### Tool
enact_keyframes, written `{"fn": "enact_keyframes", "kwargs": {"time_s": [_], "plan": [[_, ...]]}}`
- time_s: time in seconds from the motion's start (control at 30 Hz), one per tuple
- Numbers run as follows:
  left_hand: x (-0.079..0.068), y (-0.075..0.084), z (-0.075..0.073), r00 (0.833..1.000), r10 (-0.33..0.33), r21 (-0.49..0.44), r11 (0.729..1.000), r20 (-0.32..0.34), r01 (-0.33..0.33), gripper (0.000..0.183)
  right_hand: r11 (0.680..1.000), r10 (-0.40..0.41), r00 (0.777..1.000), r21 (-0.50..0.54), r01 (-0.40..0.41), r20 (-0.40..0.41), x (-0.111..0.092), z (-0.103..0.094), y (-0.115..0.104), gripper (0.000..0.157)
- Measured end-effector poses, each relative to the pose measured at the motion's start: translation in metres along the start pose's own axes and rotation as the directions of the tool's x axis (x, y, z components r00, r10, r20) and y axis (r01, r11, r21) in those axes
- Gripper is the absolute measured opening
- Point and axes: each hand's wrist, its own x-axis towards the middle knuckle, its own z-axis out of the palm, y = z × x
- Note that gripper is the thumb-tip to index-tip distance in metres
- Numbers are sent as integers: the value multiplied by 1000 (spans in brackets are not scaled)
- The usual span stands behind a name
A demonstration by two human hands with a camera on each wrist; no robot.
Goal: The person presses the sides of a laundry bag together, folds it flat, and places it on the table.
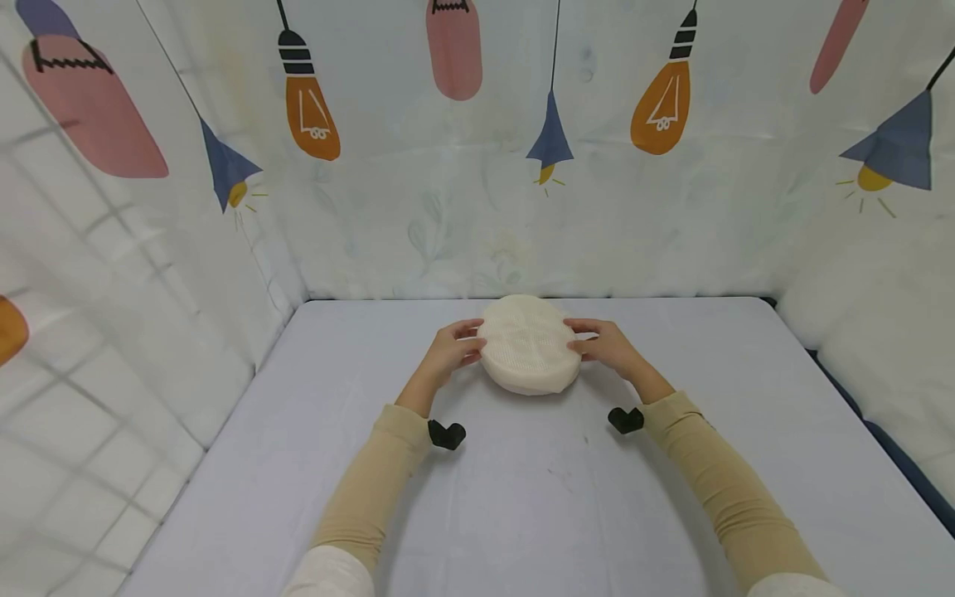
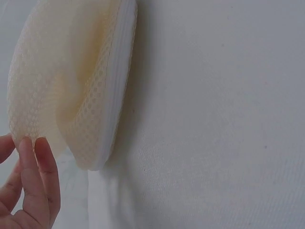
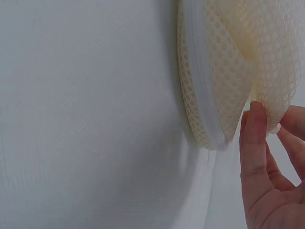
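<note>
A round, cream mesh laundry bag sits toward the far side of the table, its top facing up. My left hand pinches its left side between thumb and fingers. On the opposite side, my right hand pinches the mesh edge in the same way. In the left wrist view the mesh wall sags inward above a white zipper band running around the lower rim. That same band appears in the right wrist view, close to the table surface. What the bag holds, if anything, cannot be seen.
The white-covered table ends at a hanging cloth printed with lamps and bulbs. More cloth hangs at both sides. Black wrist straps or mounts stick out below each hand.
</note>
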Motion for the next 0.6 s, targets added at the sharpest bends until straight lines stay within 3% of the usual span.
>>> {"fn": "enact_keyframes", "kwargs": {"time_s": [0.6], "plan": [[1, -4, -3, 1000, -10, 13, 1000, 10, 10, 50, 1000, 7, 1000, -24, -6, 10, 3, -1, 0, 56]]}}
